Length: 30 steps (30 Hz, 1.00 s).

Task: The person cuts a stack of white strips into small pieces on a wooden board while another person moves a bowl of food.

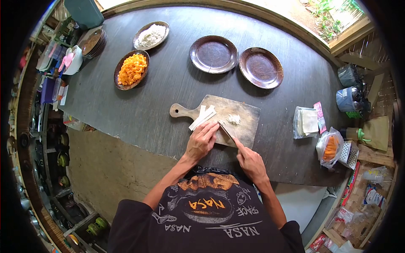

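A wooden cutting board point(249, 113) with a handle pointing left lies on the dark table in front of me. My left hand point(201, 141) presses its closed fingers on white strips point(203, 117) at the board's near left part; the ends of several strips stick out beyond the fingers. In my right hand point(252, 163) is a knife point(227, 131), its blade slanting up and left with the tip right beside my left fingertips. A small pile of finely cut white pieces point(233, 119) sits just past the blade.
Two brown plates point(214, 55) point(261, 67) stand beyond the board. Back left are a bowl of shredded orange food point(132, 69) and a bowl of white food point(152, 36). At right lie packaged white sheets point(309, 121), a bag of carrots point(330, 147) and a grater point(348, 154).
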Each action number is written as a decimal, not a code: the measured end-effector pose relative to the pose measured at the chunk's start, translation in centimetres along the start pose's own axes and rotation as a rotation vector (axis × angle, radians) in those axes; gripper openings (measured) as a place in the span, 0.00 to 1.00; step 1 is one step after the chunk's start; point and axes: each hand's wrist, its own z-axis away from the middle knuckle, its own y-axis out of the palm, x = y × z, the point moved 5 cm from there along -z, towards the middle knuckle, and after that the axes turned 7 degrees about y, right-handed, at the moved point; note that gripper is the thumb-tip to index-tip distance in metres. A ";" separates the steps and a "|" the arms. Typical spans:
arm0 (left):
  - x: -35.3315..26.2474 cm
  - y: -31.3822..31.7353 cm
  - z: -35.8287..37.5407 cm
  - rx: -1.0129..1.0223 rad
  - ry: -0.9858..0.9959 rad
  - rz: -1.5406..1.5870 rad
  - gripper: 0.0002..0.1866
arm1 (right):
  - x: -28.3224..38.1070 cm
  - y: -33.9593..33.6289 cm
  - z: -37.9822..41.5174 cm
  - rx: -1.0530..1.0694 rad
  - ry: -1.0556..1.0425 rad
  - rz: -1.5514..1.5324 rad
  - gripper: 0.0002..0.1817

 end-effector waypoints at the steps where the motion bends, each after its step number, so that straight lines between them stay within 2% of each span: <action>1: 0.0 0.1 0.1 -0.008 0.000 0.005 0.20 | 0.1 0.0 -0.1 0.001 0.003 0.006 0.35; 10: 0.0 -0.1 0.2 0.026 0.000 -0.005 0.21 | 0.2 -0.9 0.7 0.074 0.083 0.044 0.36; 21: 0.1 -0.1 0.1 -0.011 -0.008 0.016 0.19 | 0.5 0.2 -0.2 0.009 0.009 0.031 0.36; 25: 0.0 -0.1 -0.1 0.011 -0.015 0.006 0.20 | 1.4 -0.7 -0.3 0.074 0.090 0.043 0.35; 30: 0.2 0.0 0.2 0.028 -0.006 0.017 0.21 | 0.3 -0.9 1.1 0.056 0.070 0.046 0.35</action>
